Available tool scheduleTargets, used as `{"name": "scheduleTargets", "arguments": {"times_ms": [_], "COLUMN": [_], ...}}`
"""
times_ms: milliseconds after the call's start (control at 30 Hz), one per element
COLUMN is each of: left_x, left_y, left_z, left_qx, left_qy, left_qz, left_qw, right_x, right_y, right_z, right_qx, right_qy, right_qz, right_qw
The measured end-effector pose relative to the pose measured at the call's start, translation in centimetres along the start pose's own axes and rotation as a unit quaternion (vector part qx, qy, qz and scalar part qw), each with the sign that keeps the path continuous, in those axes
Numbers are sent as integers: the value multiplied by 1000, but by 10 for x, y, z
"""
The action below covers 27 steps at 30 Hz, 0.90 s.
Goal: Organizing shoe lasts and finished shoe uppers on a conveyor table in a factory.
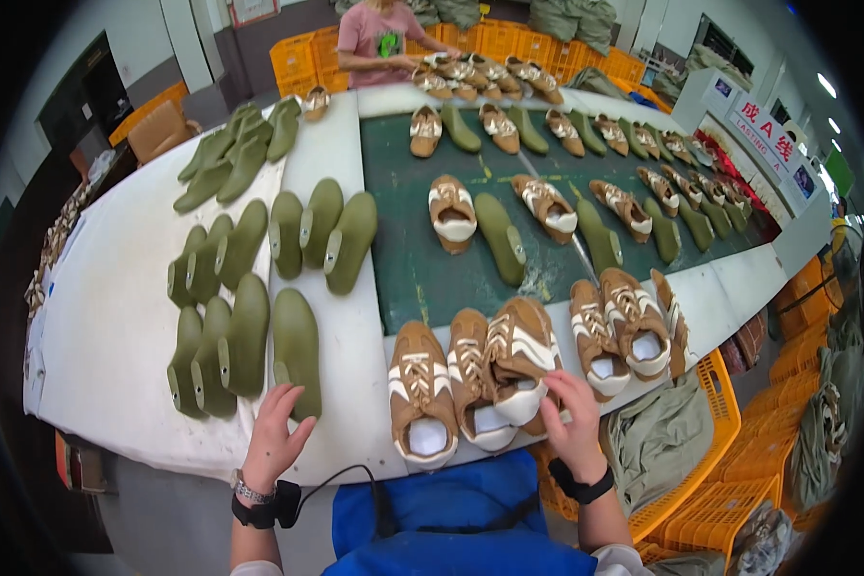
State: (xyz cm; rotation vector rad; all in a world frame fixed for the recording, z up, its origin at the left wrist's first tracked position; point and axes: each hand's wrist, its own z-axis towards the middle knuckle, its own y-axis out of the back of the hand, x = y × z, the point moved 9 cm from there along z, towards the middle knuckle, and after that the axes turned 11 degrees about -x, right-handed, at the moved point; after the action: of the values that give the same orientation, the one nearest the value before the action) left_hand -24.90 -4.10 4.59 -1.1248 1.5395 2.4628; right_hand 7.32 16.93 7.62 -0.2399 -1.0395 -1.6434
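My left hand [276, 440] has its fingers and thumb around the near end of a green shoe last [296, 336], which lies on the white tabletop beside other green lasts [245, 331]. My right hand [573, 420] grips the heel of a brown-and-white lace-up sneaker [520, 336]. That sneaker is tilted and overlaps the brown sneaker [469, 363] on its left. Another brown sneaker [420, 389] stands further left, toe pointing away from me. To the right of my right hand stand more brown sneakers [634, 317].
A green conveyor belt [422, 278] carries rows of sneakers and lasts. White tabletop [115, 336] extends to the left. At the far side a person in a pink shirt [379, 43] stands by piled sneakers. An orange crate [725, 403] with grey-green cloth sits at the near right.
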Motion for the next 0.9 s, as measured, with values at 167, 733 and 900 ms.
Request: {"name": "scheduleTargets", "arguments": {"times_ms": [167, 733, 900], "left_x": [-34, 46, 10], "left_y": [-41, 95, 114], "left_z": [-57, 28, 88], "left_qx": [250, -23, -121], "left_qy": [-2, 105, 48], "left_qz": [-160, -87, -185], "left_qw": [955, 990, 974], "right_x": [-3, -27, -67], "right_y": [4, 85, 159], "right_z": [-2, 52, 88], "right_qx": [-1, -47, -162], "right_qy": [-3, -100, -185], "right_qz": [-9, 27, 275], "right_qw": [1000, 993, 929]}}
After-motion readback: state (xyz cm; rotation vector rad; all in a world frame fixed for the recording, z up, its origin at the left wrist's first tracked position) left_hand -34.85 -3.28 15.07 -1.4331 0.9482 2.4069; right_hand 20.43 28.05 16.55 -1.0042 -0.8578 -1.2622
